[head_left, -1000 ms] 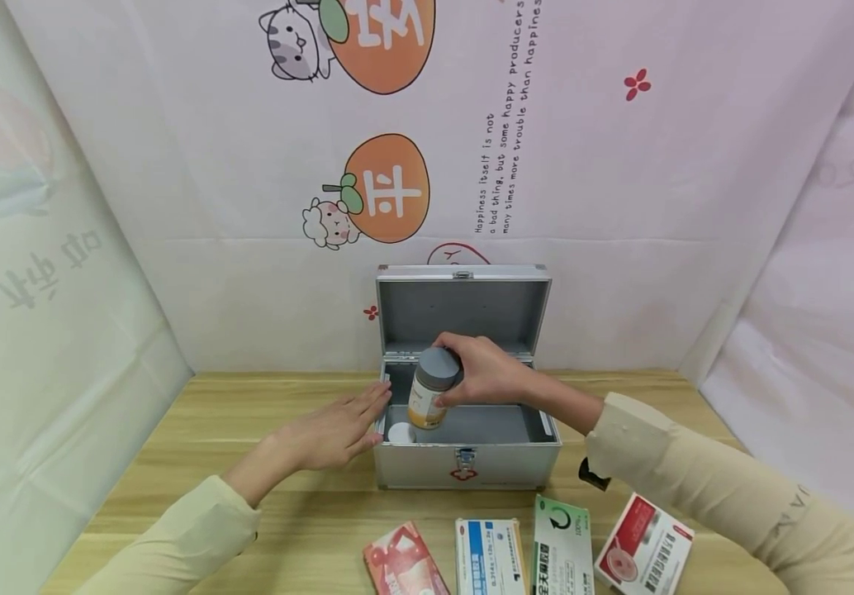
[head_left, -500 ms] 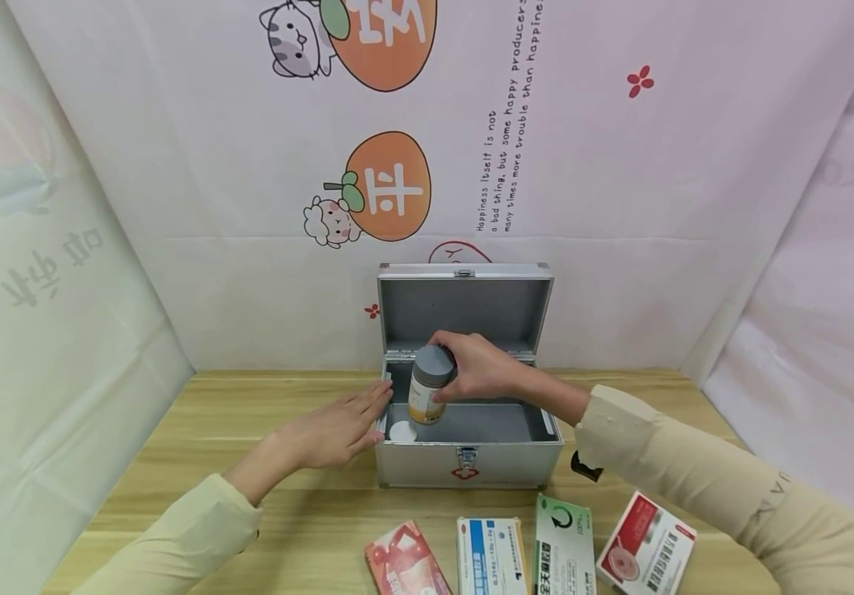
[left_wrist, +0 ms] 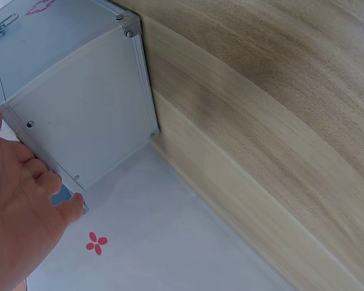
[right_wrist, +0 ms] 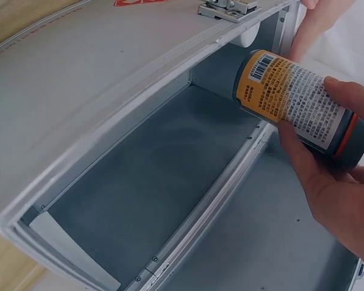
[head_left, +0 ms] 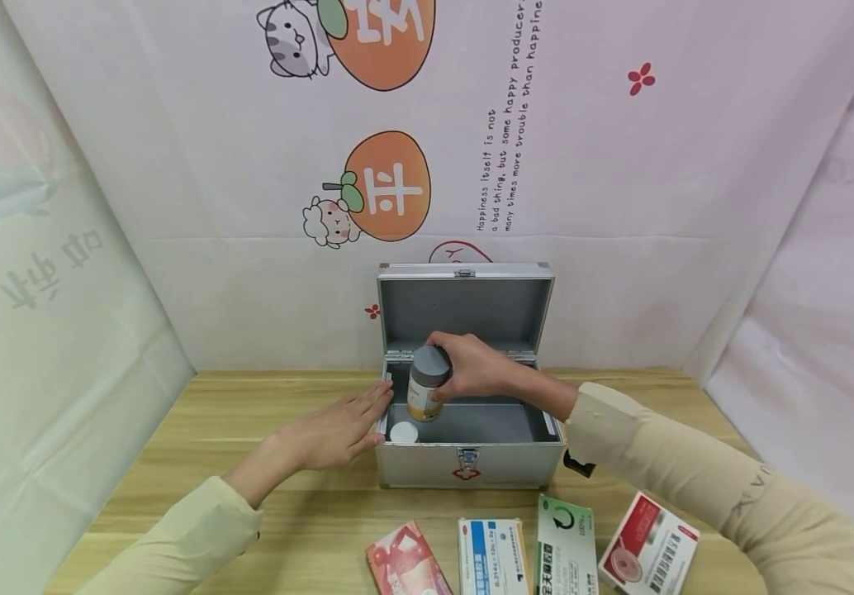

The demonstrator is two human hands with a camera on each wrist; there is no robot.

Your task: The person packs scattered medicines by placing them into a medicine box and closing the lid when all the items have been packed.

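My right hand (head_left: 472, 366) grips a pill bottle (head_left: 424, 398) with a dark grey cap, holding it over the left part of an open silver first-aid case (head_left: 427, 465). The right wrist view shows the bottle (right_wrist: 291, 100) tilted, its yellow and white label facing the camera, thumb and fingers around the cap end. My left hand (head_left: 334, 431) rests on the case's left rim, fingers fairly straight. In the left wrist view that hand (left_wrist: 24, 200) touches the case's edge (left_wrist: 91, 103). Inside the case's front left corner stands an object with a round white top (head_left: 403, 432).
On the wooden table (head_left: 249, 397), in front of the case, lie a pink box (head_left: 407, 560), a blue and white box (head_left: 492, 558), a green and white box (head_left: 566, 545) and a red and white box (head_left: 648, 545). Behind the case hangs a printed cloth (head_left: 583, 289).
My right hand has shifted slightly left with the pill bottle, and its sleeve has moved left too. My left hand stays on the case's rim.
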